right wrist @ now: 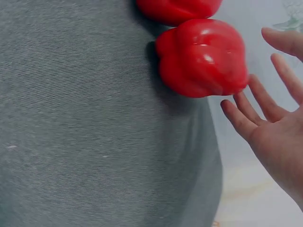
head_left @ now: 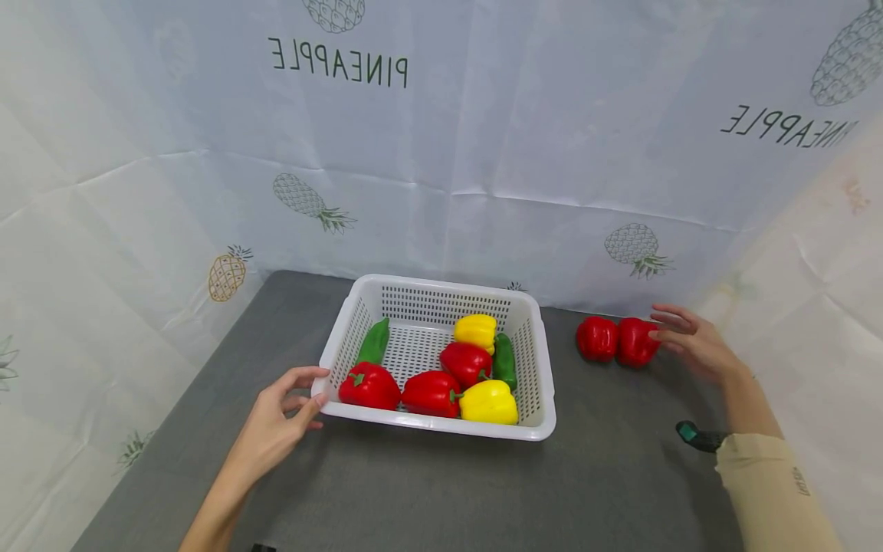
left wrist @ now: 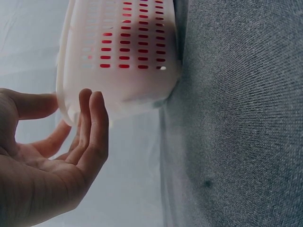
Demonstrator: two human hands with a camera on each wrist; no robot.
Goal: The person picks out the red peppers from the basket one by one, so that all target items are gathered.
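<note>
A white perforated plastic basket stands on the grey cloth. In it lie several red bell peppers, two yellow bell peppers and two long green vegetables. My left hand grips the basket's near left corner; in the left wrist view the thumb meets the rim and the other fingers bend outside the wall. To the right of the basket, two red bell peppers sit side by side. My right hand is at the right-hand red pepper, fingers spread, fingertips right at its side.
The grey cloth-covered table meets a white curtain printed with pineapples at the back and sides. A dark strap end with a green patch sticks out by the right forearm. A small black object shows at the bottom edge.
</note>
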